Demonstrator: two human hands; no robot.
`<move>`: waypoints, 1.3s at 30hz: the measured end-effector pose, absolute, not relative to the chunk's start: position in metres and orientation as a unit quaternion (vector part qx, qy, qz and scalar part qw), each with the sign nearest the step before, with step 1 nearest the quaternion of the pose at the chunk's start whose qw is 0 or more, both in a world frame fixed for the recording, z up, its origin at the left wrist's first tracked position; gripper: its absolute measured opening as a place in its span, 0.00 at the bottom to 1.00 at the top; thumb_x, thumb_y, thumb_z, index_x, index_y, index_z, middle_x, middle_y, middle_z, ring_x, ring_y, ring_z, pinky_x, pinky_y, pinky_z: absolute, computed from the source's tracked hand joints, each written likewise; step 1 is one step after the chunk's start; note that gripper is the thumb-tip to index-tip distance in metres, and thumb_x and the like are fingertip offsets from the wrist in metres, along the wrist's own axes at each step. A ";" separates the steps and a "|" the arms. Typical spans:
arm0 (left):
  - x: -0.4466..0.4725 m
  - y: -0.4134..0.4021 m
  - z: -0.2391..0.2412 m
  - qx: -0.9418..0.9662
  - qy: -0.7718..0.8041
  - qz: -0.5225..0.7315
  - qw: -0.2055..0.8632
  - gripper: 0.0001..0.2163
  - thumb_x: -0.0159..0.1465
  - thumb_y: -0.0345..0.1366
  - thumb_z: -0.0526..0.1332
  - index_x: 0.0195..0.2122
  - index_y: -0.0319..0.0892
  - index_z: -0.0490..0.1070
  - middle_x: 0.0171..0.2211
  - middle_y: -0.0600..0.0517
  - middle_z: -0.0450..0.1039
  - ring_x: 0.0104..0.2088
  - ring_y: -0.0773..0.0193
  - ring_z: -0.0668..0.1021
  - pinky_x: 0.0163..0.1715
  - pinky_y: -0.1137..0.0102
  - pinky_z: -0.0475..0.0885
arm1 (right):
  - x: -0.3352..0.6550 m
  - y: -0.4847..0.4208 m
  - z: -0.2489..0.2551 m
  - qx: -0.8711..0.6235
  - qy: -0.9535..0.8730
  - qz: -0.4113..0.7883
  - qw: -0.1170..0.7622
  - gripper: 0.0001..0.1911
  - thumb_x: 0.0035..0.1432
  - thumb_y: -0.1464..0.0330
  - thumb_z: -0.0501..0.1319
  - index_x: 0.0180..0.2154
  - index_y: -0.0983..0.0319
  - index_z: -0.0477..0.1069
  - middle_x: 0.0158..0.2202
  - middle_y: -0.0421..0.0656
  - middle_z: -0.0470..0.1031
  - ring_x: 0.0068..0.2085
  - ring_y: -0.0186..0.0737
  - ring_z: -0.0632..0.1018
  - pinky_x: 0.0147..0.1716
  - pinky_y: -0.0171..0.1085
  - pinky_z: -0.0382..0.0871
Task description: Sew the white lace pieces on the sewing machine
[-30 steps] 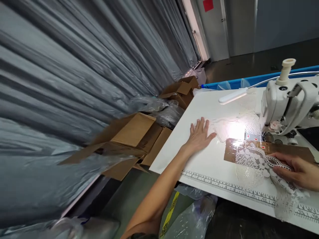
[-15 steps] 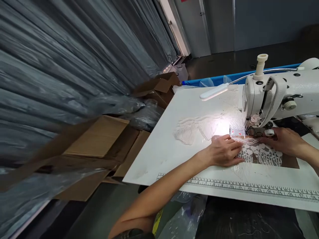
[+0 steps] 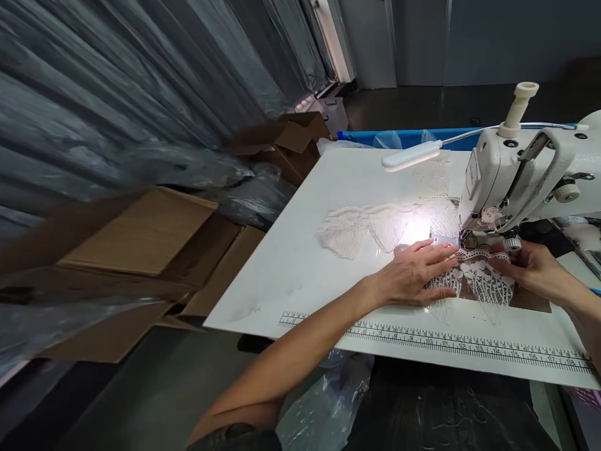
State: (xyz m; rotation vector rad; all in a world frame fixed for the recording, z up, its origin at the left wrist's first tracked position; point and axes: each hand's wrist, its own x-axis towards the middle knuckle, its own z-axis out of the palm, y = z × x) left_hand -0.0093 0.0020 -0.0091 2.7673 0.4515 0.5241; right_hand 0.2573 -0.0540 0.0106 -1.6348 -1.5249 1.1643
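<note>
A dark sleeve [image 3: 239,438] shows near seven o'clock, above the bare left forearm [image 3: 300,357]. Dark clothing [image 3: 436,413] with pale, loose threads [image 3: 469,407] covers the lap between four and five o'clock. Left hand [image 3: 417,272] and right hand [image 3: 533,266] are ungloved.

Beneath a slim white bar-shaped lamp [image 3: 412,156], glare is washing out pale lace fabric [image 3: 381,224] just beyond the left grip [image 3: 417,273]; farther left, pleated grey curtains [image 3: 141,94] are looking dim, blurred.

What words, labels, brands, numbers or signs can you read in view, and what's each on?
"9 10 11 12 13 14 15 16 17 18": ruler scale along the white table's near edge.
Ruler's finer figures: too small to read.
Marking on the sewing machine's head: too small to read.
</note>
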 end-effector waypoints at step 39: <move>-0.011 -0.002 0.018 0.722 0.477 0.133 0.484 0.30 0.61 0.37 0.68 0.63 0.33 0.62 0.28 0.57 0.74 0.28 0.67 0.78 0.28 0.71 0.70 | 0.236 -0.058 -0.025 -0.482 -0.844 0.079 0.221 0.21 0.70 0.65 0.47 0.56 0.53 0.73 0.44 0.48 0.74 0.43 0.48 0.73 0.43 0.49 0.69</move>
